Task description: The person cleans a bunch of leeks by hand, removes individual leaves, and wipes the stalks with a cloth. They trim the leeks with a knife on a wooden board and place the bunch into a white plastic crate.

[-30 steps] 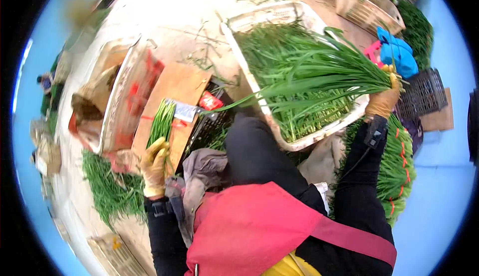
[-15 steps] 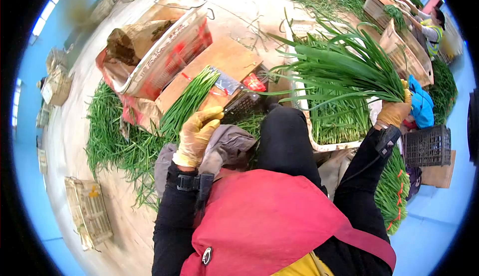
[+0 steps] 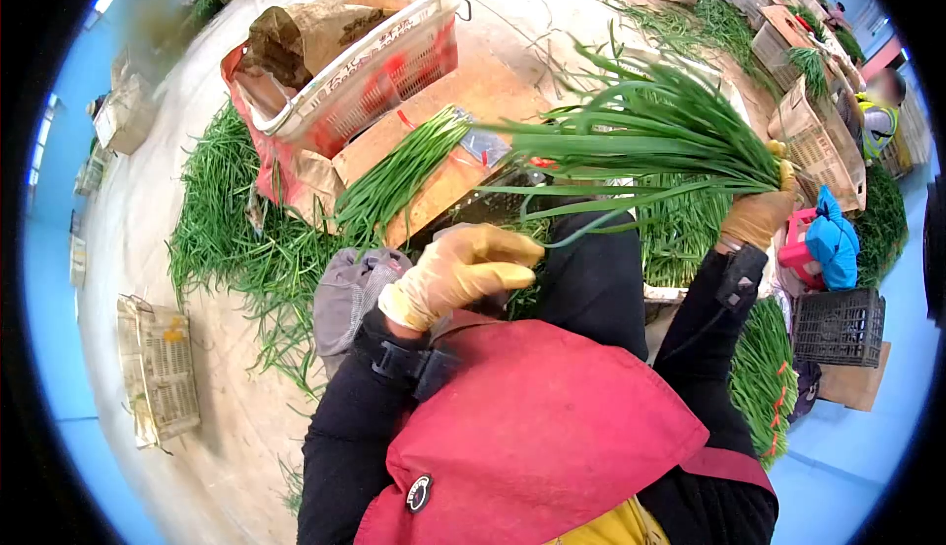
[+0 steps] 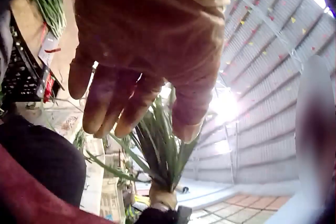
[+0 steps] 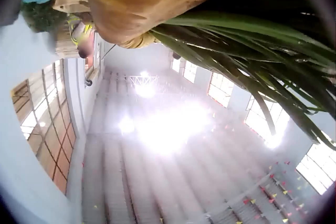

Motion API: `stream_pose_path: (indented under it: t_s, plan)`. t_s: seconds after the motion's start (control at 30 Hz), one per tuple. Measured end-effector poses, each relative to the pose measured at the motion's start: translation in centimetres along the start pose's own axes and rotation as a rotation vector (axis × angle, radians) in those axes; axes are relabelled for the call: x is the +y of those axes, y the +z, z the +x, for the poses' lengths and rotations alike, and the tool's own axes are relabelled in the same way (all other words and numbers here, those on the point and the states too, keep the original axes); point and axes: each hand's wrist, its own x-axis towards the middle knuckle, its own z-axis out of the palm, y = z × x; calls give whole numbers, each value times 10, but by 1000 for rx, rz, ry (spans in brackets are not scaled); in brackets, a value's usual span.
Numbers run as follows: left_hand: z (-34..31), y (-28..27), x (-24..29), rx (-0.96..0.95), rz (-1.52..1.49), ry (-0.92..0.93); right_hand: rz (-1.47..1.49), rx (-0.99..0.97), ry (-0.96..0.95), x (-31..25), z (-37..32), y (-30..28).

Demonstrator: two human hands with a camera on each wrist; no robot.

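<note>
My right hand, in a yellowish glove, grips a big bunch of garlic chives by the stem ends. Its long flat leaves fan out leftward above a crate of chives. In the right wrist view, the glove wraps the base of the leaves. My left hand, gloved too, hovers over my lap with fingers apart and slightly bent, holding nothing. Leaf tips reach close to its fingers. Behind it, a smaller chive bundle lies on a wooden board.
A white and red crate with a brown sack stands left of the board. Loose chives cover the floor at left. Tied bundles, a black crate and a blue bag are at right. Another person sits farther off.
My left hand has come away from the bundle on the board and moved right, toward the leaf tips. My right hand keeps hold of the bunch. The head view has turned left.
</note>
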Motion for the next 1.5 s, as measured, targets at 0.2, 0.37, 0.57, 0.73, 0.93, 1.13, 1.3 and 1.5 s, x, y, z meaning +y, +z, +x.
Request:
stream_pose_path:
  t_s: [0.2,0.37,0.57,0.73,0.93,1.13,1.3,1.5]
  plan:
    - [-3,23,58,41,562,616,10,-116,-3,41,-44,42]
    - [20,11,39,307,915,467,74,-131,80,76,-93,81]
    - [36,14,15,222,330,77,51,-212,70,106,-149,113]
    - [41,12,17,263,-57,-1,-90,-331,-54,129,-179,122]
    - [40,3,11,416,254,84,-218,-514,-177,137,-190,122]
    - [23,-15,15,499,840,245,-205,-528,-187,143,-186,119]
    - [-60,-80,27,553,907,182,-283,-401,-17,142,-144,97]
    - [-290,-149,9,860,1181,-284,-349,-466,301,170,-97,64]
